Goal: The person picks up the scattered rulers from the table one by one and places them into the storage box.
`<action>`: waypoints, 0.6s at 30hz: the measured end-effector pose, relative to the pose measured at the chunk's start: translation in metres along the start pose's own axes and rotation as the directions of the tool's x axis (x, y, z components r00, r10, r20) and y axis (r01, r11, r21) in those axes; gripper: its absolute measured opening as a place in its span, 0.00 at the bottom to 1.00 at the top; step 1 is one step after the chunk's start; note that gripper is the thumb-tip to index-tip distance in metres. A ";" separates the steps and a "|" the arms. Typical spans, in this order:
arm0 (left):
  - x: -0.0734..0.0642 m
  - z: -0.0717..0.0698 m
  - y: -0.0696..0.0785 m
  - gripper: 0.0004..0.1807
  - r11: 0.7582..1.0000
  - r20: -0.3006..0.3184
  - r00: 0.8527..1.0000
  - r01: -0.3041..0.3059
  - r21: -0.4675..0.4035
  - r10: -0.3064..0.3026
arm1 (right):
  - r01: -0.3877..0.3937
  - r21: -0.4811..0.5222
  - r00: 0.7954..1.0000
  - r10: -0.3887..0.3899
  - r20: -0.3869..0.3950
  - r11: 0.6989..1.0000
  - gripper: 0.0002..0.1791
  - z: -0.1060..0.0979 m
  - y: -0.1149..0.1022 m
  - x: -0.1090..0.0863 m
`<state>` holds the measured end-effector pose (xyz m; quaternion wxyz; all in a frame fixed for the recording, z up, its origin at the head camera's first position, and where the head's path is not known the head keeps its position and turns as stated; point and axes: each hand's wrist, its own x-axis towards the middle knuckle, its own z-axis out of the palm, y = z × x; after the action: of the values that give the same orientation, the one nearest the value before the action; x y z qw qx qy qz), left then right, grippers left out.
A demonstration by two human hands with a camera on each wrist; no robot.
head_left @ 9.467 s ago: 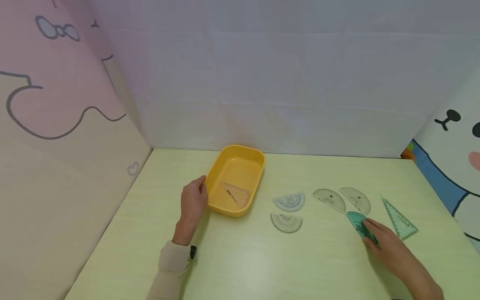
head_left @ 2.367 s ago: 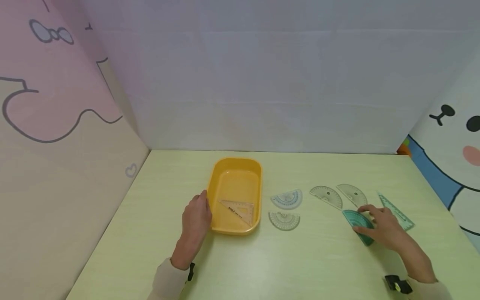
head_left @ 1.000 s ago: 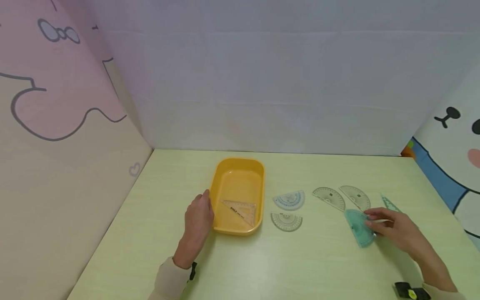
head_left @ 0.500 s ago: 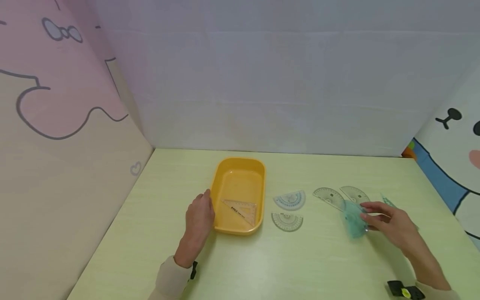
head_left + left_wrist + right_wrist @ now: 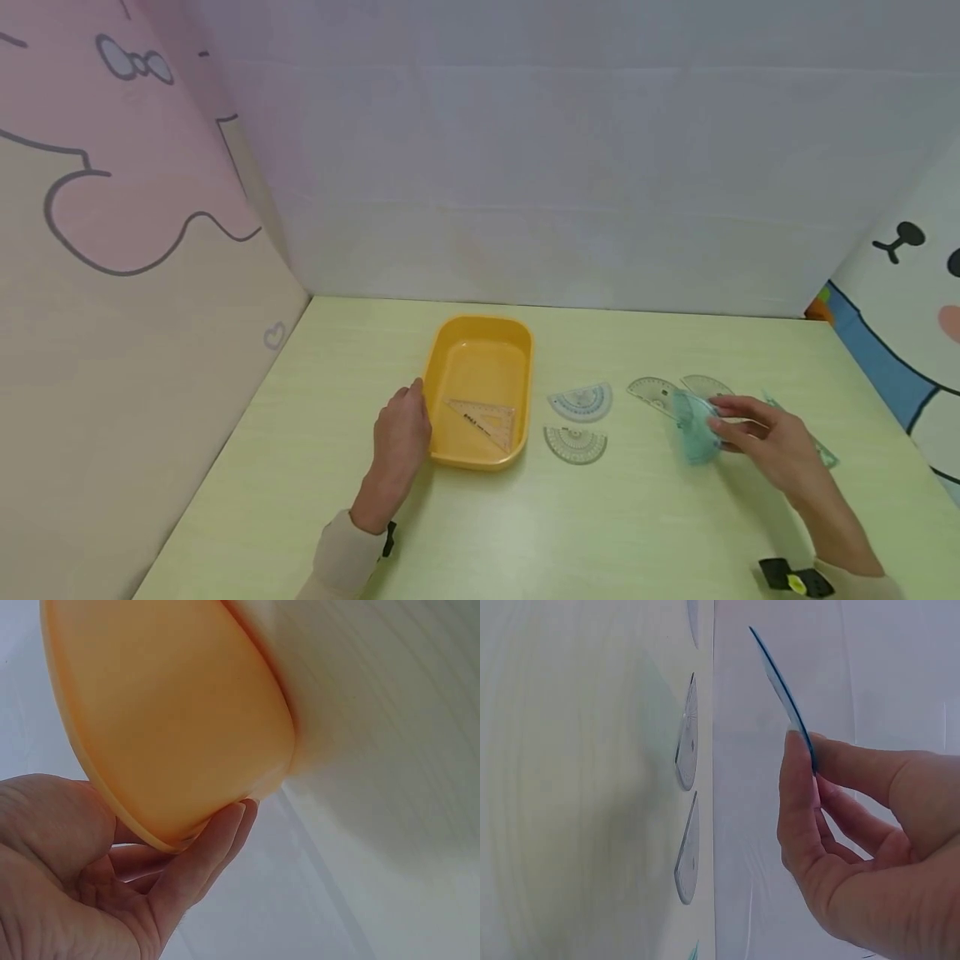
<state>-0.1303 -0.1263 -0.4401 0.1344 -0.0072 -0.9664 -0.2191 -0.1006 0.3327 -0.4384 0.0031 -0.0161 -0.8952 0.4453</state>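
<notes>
My right hand [image 5: 776, 446] pinches a translucent green protractor [image 5: 693, 429] between thumb and fingers, above the table. In the right wrist view the protractor [image 5: 780, 686] is nearly edge-on, gripped at one edge. My left hand [image 5: 401, 429] holds the left side of a yellow tray [image 5: 480, 358], its fingers bent against the outer wall [image 5: 172, 712] under the rim. A clear set square [image 5: 487, 422] lies in the tray's near end. Below the green protractor, two clear protractors are partly covered: one on the left [image 5: 651, 392], another on the right [image 5: 703, 385].
Right of the tray, a bluish clear protractor [image 5: 581, 403] lies behind another clear protractor [image 5: 576, 445]. A green set square [image 5: 825, 450] lies at far right, partly hidden by my right hand. A pale wall [image 5: 555, 192] rises along the table's back edge.
My right hand has taken up the green protractor from the table, tilted it and carried it slightly left. Earlier, my left hand drew the tray nearer and turned it; it still holds it.
</notes>
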 end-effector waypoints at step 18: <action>0.001 0.001 0.000 0.13 1.000 -0.008 1.000 -0.014 0.002 0.014 | 0.047 0.053 0.999 -0.046 -0.025 0.997 0.25 0.017 -0.019 0.008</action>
<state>-0.1316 -0.1256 -0.4406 0.1397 -0.0129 -0.9660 -0.2172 -0.1091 0.3077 -0.4340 0.0244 -0.0004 -0.8829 0.4689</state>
